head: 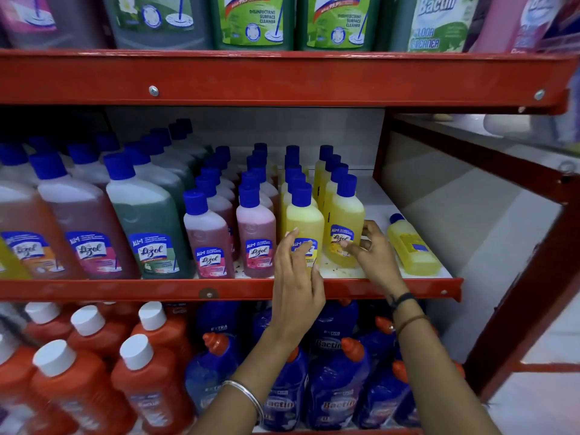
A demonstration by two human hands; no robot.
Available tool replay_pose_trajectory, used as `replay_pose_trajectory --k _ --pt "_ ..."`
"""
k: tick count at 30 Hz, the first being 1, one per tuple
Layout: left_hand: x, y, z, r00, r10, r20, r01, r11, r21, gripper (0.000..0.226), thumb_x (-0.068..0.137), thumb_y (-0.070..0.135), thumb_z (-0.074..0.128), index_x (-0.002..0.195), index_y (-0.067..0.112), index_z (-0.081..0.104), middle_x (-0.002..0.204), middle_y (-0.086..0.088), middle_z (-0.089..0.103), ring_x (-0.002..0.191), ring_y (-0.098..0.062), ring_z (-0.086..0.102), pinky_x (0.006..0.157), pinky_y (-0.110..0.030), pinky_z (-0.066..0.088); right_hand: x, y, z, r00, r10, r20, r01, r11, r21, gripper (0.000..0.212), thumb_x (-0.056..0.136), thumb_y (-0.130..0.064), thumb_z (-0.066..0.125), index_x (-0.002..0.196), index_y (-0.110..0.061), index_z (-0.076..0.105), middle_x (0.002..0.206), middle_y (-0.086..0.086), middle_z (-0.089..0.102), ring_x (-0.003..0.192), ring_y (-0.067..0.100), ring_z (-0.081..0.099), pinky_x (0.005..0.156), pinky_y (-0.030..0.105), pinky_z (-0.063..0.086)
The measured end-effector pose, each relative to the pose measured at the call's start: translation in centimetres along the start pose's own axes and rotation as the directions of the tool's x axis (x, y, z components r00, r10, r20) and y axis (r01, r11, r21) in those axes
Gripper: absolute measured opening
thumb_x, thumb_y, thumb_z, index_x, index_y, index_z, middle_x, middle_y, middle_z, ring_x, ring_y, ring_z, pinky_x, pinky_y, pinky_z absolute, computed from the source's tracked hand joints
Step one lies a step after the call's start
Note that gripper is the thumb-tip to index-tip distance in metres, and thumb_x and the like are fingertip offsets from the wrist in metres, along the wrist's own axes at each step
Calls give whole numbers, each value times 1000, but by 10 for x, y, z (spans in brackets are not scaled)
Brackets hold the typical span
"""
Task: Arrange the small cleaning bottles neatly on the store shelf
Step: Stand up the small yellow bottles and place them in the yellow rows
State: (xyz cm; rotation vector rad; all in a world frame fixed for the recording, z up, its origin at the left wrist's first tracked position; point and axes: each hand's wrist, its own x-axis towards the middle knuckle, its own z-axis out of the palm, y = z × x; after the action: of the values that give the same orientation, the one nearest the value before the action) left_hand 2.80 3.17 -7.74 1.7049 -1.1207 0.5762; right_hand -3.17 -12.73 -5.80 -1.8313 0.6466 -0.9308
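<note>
Single head cam, wide-angle, close to the rack, facing forward and slightly down. Middle shelf sits roughly centre; shelf above and shelf below clipped at frame edges. Edges bowed and blurred, probably lens distortion. No second view, so no overlap.

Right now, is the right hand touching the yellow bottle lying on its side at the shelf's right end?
Apart. The head view shows white shelf between the right hand and the lying yellow bottle; its fingers rest on the upright front yellow bottle instead.
</note>
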Motion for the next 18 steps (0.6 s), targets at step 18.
replay_pose_trajectory --k 18 --pt "32 68 85 938 -22 347 81 984 -157 28 90 4 45 117 2 48 116 -18 53 107 -30 53 93 -40 45 19 11 -95 943 51 -330 -225 828 -513 41 86 -29 57 115 0 56 118 30 54 108 44 52 89 40 44"
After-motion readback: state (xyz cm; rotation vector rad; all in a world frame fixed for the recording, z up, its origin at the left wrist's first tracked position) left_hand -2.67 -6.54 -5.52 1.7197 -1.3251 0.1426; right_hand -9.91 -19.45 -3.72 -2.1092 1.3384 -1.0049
